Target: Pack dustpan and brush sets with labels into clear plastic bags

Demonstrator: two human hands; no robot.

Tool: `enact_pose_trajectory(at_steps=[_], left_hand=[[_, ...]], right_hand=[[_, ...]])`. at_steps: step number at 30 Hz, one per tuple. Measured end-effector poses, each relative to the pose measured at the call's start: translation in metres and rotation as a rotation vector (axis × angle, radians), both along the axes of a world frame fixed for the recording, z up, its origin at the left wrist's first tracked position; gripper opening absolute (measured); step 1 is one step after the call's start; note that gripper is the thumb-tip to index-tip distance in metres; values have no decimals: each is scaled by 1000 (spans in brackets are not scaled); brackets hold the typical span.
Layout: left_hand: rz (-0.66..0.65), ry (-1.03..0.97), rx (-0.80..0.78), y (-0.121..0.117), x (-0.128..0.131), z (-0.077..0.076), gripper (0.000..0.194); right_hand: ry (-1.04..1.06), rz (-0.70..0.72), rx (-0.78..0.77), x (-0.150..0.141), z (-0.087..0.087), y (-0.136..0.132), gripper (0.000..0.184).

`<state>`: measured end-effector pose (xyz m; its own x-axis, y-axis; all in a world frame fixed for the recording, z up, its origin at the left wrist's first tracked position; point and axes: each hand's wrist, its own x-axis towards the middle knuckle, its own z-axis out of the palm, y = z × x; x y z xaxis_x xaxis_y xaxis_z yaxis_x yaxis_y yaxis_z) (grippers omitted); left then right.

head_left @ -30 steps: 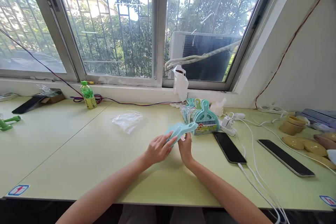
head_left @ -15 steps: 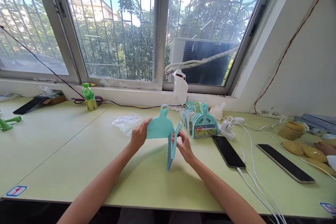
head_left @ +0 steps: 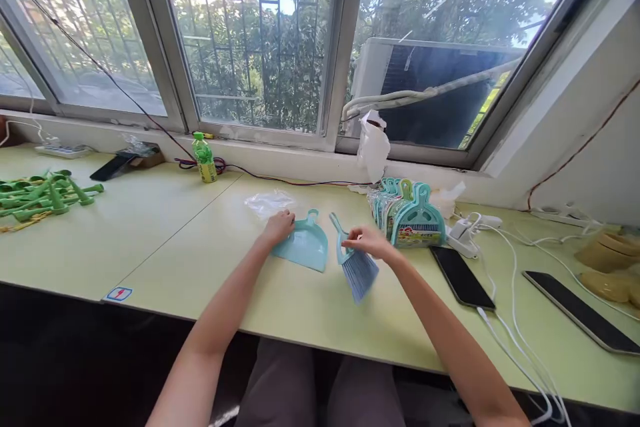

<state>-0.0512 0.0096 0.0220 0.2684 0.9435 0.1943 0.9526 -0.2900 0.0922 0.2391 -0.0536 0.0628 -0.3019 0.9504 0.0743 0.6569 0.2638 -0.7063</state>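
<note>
Down and apart they've come, in the head view: half a second ago the dustpan was lifted upright with the brush standing right against it, and now the dustpan looks laid low over the bench, the brush swung off to its right with a clear gap between. Left hand is on the dustpan's left edge, fingers curled over; the thumb is hidden, so whether it's clamped or merely resting I can't tell, though it looks placed there to steady the piece. Right hand, a touch blurred, is closed on the brush where handle meets head, thumb and fingers pinching, a hold that seems chosen to keep the bristles free. They fan down and towards the wearer; contact with the bench, can't call it. Behind the dustpan, a crumpled clear bag, perhaps pushed back for working room. Right of the dustpan, beyond the brush, wrapped brush sets stand in a row, probably lined up to stay within reach.
</note>
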Motion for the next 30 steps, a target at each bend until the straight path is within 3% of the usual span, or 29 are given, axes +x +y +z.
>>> enact_pose_trajectory(at_steps=[3, 6, 9, 12, 19, 24, 30], left_hand=[[40, 37, -13, 0, -10, 4, 28], [54, 28, -24, 3, -20, 3, 29], [75, -27, -5, 8, -29, -3, 31], [89, -116, -38, 15, -38, -8, 31], [91, -235, -106, 27, -53, -15, 28], [84, -268, -76, 28, -49, -18, 27], [5, -320, -135, 25, -42, -9, 35]], right_hand=[[-221, 42, -76, -16, 5, 21, 36], [-465, -177, 17, -32, 3, 43, 38], [-634, -312, 124, -41, -9, 58, 28], [-674, -282, 182, -40, -26, 64, 25], [-517, -219, 308, -24, -52, 49, 24], [-236, -288, 275, -3, -41, 36, 24], [118, -548, 335, 52, -30, 14, 30]])
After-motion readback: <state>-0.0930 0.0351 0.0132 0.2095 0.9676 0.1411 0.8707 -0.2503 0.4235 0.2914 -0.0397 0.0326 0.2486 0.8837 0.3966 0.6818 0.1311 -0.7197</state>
